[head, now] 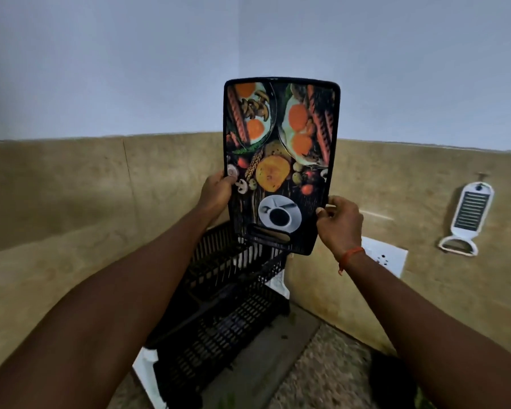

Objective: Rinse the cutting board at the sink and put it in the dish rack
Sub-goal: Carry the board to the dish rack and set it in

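The cutting board (pixel 281 160) is a black rectangle printed with colourful food pictures. I hold it upright in front of the wall, its lower end just above the far end of the black plastic dish rack (pixel 219 305). My left hand (pixel 217 191) grips its left edge. My right hand (pixel 340 222) pinches its lower right edge; a red thread circles that wrist. The rack stands on the counter in the corner, partly hidden by my left forearm. No sink is in view.
A white grater-peeler (pixel 468 219) hangs on the tan tiled wall at the right. A white wall socket plate (pixel 387 256) sits behind my right wrist. A speckled countertop (pixel 322 373) runs along the bottom, with a dark object (pixel 391 379) near my right forearm.
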